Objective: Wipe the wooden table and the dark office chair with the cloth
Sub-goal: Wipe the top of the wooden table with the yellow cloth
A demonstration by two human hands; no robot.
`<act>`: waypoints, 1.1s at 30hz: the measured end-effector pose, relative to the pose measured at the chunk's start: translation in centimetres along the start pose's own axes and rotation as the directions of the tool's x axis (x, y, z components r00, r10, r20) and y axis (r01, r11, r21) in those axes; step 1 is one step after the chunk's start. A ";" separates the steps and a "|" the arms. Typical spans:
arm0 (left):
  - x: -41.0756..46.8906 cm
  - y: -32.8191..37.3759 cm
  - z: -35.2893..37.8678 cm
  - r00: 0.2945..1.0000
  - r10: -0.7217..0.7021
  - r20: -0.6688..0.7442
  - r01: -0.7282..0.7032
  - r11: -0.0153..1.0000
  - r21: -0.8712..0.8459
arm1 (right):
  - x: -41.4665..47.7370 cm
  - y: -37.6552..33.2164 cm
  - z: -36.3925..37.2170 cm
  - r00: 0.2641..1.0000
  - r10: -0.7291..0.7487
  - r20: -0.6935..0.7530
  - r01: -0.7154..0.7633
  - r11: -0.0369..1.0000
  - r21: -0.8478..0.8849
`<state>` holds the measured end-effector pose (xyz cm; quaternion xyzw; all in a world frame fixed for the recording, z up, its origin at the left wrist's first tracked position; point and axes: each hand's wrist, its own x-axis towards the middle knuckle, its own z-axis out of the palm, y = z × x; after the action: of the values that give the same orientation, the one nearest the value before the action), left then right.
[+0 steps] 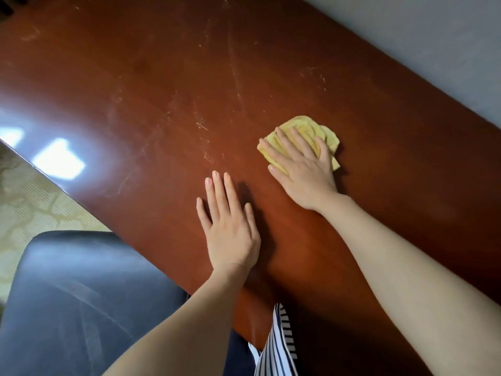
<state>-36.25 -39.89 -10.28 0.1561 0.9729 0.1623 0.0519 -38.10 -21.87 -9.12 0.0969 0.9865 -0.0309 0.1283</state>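
Note:
A reddish-brown wooden table [162, 77] fills most of the view, its glossy top marked with scratches and smears. On it lies a crumpled yellow cloth [326, 132], pinned flat under my right hand [301, 169], whose fingers are spread over the cloth. My left hand [230, 226] rests palm down on the bare wood, a little nearer to me and left of the cloth, holding nothing. The dark office chair [76, 299] shows its leather seat at the bottom left, tucked against the table's near edge and streaked with dust.
A pale patterned carpet [24, 207] lies left of the table edge. A grey wall [433, 36] runs along the table's far side at top right. Window glare [58, 161] reflects on the table near its left edge. A striped garment [276, 348] hangs at the bottom.

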 end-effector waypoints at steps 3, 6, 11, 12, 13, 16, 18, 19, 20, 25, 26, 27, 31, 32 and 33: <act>0.0 -0.2 -0.1 1.000 0.005 0.001 -0.005 1.000 -0.018 | -3.1 -1.9 0.5 0.999 -0.054 0.002 0.054 0.999 -0.003; 0.0 -0.4 -0.1 1.000 0.008 0.009 -0.008 0.999 -0.031 | -6.7 -3.2 0.9 0.998 -0.060 -0.017 0.061 0.996 0.069; -0.1 -0.4 -0.1 0.999 0.012 0.033 -0.012 1.000 -0.011 | -12.1 -1.6 2.0 0.995 -0.081 -0.064 0.091 0.982 0.164; -0.1 -0.3 -0.1 0.999 0.014 0.034 -0.013 1.000 -0.006 | -12.7 -0.7 2.0 0.993 -0.096 -0.064 0.105 0.981 0.164; 0.0 -0.3 -0.1 0.999 0.015 0.036 -0.015 1.000 -0.002 | -13.1 0.3 2.0 0.992 -0.109 -0.060 0.117 0.980 0.159; -0.1 -0.4 -0.1 0.999 0.020 0.050 -0.021 1.000 0.009 | -13.4 3.6 1.5 0.994 -0.104 -0.016 0.105 0.986 0.127; -0.2 -0.6 -0.1 0.998 0.023 0.054 -0.024 0.999 0.021 | -12.7 5.8 1.1 0.999 -0.047 0.018 0.044 0.991 0.129; -0.2 -0.5 0.0 0.998 0.022 0.053 -0.024 0.999 0.025 | -12.0 7.0 0.8 1.000 -0.009 0.029 0.005 0.991 0.133; -0.1 -0.4 0.0 0.998 0.021 0.052 -0.022 0.999 0.027 | -11.0 8.1 0.5 0.999 0.024 0.033 -0.028 0.990 0.136; -0.1 -0.3 0.1 0.998 0.017 0.053 -0.019 0.999 0.031 | -4.7 11.7 -0.9 0.984 0.174 -0.027 -0.168 0.974 0.150; 0.0 -0.3 0.1 0.998 0.019 0.052 -0.021 0.999 0.031 | -3.3 11.8 -1.2 0.970 0.241 -0.038 -0.230 0.955 0.190; 0.0 -0.3 0.1 0.999 0.020 0.050 -0.021 0.999 0.030 | -2.1 11.6 -1.6 0.949 0.312 -0.046 -0.294 0.927 0.232; 0.1 -0.3 0.0 0.999 0.017 0.041 -0.019 0.999 0.031 | 0.8 7.1 -1.8 0.890 0.454 -0.047 -0.420 0.855 0.305; 0.0 -0.3 0.0 0.999 0.018 0.039 -0.019 0.999 0.035 | 0.7 5.6 -1.5 0.900 0.432 -0.053 -0.400 0.869 0.291; 0.0 -0.3 0.0 0.999 0.020 0.037 -0.021 0.999 0.039 | 0.3 4.0 -1.1 0.916 0.396 -0.063 -0.367 0.892 0.265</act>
<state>-36.32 -40.12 -10.36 0.1699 0.9732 0.1409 0.0648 -37.85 -17.79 -8.31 0.3056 0.9423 -0.1225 0.0615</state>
